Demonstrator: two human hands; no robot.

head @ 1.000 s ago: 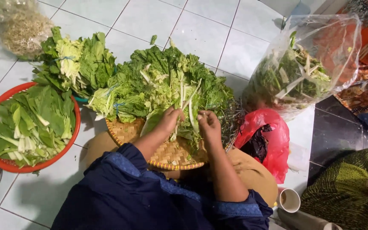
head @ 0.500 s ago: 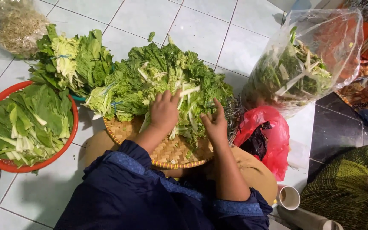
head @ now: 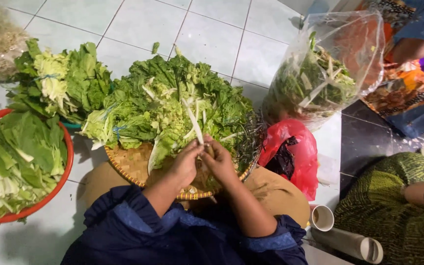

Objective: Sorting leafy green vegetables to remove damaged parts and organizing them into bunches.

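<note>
On the woven tray (head: 128,164), centre of view, both hands met over one pale leaf stalk (head: 195,125). Left hand (head: 186,164) and right hand (head: 220,161) were closed in a pinch on the stalk's lower end, fingertips touching each other. Stalk was thin, whitish, slightly curved, rising from the hands into the pile.

Tray: round, shallow, tan basketwork with a tight braided rim, resting across the person's lap. Heaped on it was a mound of leafy greens (head: 172,105), crinkled, frilly-edged, mid to light green with white ribs. Dark wiry mesh showed at the tray's right edge, detail unclear.

Left of it, a red plastic basket (head: 67,152), round with slotted wall, held flat smooth leaves cut into pieces. Behind that sat a loose bunch of greens (head: 57,83) on the floor (head: 212,29), glossy pale square tiles.

Right of the tray, a crumpled red plastic bag (head: 290,147) lay just beside it. Further back stood a clear plastic bag (head: 334,64), thin and wrinkled, stuffed with stems and scraps. Two white tubes (head: 349,240) lay near the right knee. Sleeves were dark blue cloth, bunched at the elbows.
</note>
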